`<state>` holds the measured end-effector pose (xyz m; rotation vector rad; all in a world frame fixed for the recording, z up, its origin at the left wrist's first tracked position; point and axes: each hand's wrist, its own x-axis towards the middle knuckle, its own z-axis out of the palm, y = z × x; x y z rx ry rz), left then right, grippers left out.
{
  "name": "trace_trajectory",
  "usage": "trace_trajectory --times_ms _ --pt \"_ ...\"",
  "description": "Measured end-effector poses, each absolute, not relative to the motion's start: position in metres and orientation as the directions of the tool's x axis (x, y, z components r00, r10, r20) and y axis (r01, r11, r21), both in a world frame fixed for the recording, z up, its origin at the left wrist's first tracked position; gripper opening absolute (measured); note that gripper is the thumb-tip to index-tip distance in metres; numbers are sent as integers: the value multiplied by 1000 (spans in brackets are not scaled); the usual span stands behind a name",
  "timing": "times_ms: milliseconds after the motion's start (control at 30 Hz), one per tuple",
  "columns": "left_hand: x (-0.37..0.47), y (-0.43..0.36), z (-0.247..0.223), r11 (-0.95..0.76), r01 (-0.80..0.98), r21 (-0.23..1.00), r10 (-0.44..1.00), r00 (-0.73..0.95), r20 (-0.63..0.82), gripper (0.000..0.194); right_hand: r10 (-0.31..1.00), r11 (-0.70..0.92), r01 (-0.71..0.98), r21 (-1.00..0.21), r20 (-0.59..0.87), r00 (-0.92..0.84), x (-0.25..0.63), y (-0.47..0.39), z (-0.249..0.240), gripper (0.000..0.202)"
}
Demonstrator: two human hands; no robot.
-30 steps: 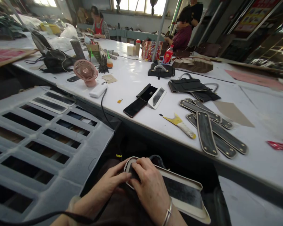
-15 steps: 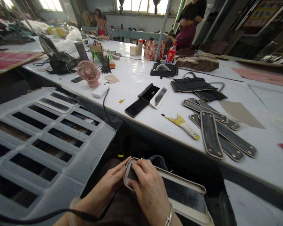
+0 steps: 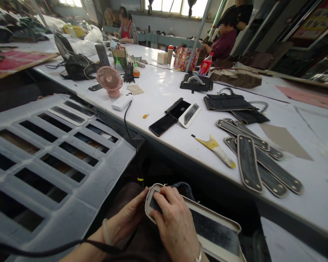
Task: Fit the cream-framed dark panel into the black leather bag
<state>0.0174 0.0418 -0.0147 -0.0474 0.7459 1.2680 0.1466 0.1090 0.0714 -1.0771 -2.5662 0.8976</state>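
Left hand (image 3: 129, 220) and right hand (image 3: 176, 220), both bare.
Pale round bangle (image 3: 106, 231) on left wrist, silvery bracelet (image 3: 199, 252) on right; dark brownish clothing (image 3: 127, 198).

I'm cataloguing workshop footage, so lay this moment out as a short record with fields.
Left hand: at the rounded end of a long cream-rimmed panel; grip partly hidden
Right hand: thumb and fingertips at that end, inside the rim
On the table: phone; pink fan; red-labelled bottle; overlapping dark strips with eyelets; black handbag
At left: grey slotted surface with two pale-edged panels on it
Background: person in red apron; person in maroon top
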Motion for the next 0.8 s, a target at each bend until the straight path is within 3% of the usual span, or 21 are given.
trace_trajectory --times_ms 633,800 --pt "12 40 -3 391 -805 446 865 155 -477 49 673 609 568 -553 -18 -739 144 105 73 34" --pt "12 42 3 398 -812 428 864 174 -473 47 626 695 550 -464 14 -780 143 105 74 31"
